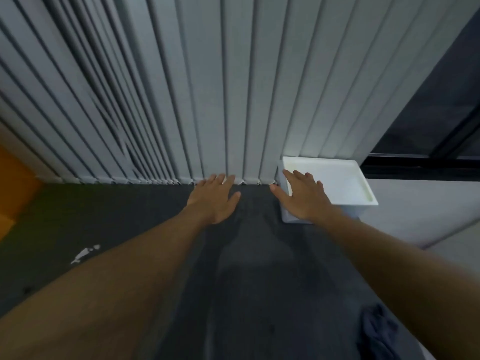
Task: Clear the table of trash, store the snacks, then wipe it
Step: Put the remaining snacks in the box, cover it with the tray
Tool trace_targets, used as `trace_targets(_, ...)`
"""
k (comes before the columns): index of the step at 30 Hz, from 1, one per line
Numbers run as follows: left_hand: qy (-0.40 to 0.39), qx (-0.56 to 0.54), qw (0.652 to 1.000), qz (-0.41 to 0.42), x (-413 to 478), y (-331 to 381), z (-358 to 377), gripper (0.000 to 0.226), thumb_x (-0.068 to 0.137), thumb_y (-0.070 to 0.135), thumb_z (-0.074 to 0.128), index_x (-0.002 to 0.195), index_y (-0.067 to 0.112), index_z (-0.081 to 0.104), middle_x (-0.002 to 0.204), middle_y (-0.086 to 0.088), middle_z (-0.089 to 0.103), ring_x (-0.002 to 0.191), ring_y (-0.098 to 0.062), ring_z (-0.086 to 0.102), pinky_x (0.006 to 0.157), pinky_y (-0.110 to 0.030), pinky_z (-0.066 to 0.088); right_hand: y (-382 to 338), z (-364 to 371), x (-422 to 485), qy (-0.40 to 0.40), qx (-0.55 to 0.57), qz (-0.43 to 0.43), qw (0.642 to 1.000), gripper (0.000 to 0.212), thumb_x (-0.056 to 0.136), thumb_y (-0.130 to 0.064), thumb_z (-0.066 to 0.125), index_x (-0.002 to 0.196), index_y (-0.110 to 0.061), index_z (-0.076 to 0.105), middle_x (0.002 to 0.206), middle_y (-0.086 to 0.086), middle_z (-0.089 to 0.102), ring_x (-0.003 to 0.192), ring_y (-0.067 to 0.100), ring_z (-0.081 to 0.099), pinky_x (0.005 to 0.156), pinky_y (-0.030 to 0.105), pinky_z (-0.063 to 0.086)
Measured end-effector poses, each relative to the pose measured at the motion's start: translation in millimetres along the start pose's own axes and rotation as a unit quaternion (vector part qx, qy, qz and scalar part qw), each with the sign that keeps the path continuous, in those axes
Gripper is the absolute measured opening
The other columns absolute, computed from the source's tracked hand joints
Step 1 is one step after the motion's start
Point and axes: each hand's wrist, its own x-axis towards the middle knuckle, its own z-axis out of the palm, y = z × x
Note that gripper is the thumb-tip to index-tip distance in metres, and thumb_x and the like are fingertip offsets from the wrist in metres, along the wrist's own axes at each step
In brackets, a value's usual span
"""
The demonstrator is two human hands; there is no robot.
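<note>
White bin: rectangular, open-topped, standing on the dark carpet floor at the foot of the vertical blinds, toward the floor's far right edge, just beside a pale wall panel. Interior looks pale and bare as far as the blur allows; contents cannot be told. Near left corner partly covered by the right hand.

Right hand: fingers spread and extended, palm down, over the bin's near left rim and side wall. Nothing held. Whether it touches the bin cannot be told.

Left hand: fingers spread and extended, palm down, empty, over the floor's far edge where the blinds end; fingertips overlap the bottom hem of the slats. Left of the bin and apart from the right hand.

Both forearms bare, reaching forward from the bottom corners of the view.

White scrap: small, irregular, flat on the floor toward the left, well apart from the bin.

Dark cloth: crumpled, bluish-grey, at the bottom right, below the right forearm.

Orange surface: at the left edge.

Dark window frame: upper right, beyond the bin.
</note>
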Motion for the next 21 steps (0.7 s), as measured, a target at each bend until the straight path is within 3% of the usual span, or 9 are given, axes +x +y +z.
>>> trace_targets(10,0.003,-0.012,0.997,-0.074,-110,-106,-16,0.065,0.103,0.05,0.026,0.159,0.02,0.012,0.166,-0.006,0.014,0.153,-0.024,0.011,0.123,-0.045,0.014,-137,26,-34,0.002,0.033,-0.078,0.996,0.072,0.094,-0.067,0.038,0.152,-0.025,0.033,0.154,0.006,0.04,0.144,0.028,0.029,0.116,0.051,0.026)
trace_targets(21,0.027,-0.038,0.984,-0.173,-184,-168,-17,0.065,0.103,0.051,0.024,0.159,0.022,0.012,0.166,-0.007,0.016,0.152,-0.027,0.014,0.123,-0.045,0.015,-217,36,-56,-0.031,0.063,-0.163,0.984,0.069,0.098,-0.062,0.039,0.154,-0.023,0.028,0.154,0.009,0.036,0.143,0.027,0.03,0.117,0.045,0.027)
